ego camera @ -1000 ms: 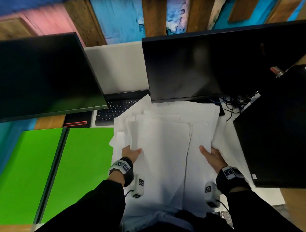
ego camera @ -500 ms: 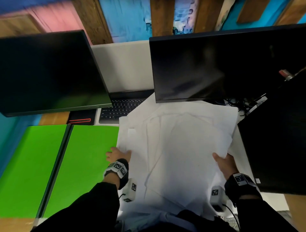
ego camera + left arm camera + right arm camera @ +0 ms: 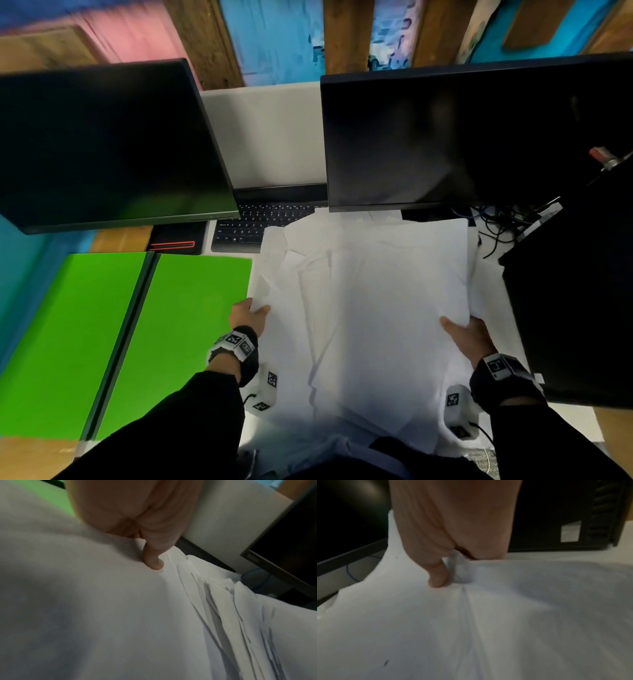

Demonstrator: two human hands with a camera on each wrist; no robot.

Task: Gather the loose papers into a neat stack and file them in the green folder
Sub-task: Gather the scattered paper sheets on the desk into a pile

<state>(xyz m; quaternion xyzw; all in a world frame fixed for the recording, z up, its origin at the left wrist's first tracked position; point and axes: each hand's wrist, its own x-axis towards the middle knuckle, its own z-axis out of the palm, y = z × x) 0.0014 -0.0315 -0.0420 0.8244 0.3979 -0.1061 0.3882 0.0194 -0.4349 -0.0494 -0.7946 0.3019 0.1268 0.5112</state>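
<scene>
- My left hand (image 3: 247, 314) pinches the papers (image 3: 370, 308) at their edge nearest the green folder (image 3: 191, 308); thumb on top, the other fingers hidden beneath.
- My right hand (image 3: 467, 334) grips the pile's far edge from the folder, thumb (image 3: 437, 580) pressing a crease into the top sheet.
- The pile lies fanned just beside the open folder. If I squeeze inward unevenly, sheets could buckle or crumple.
- Loose lower sheets could slip out toward me when I lift.

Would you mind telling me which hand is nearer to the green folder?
Left. The left hand sits at the green folder's right edge; the right hand is across the papers, beside the black case.
</scene>
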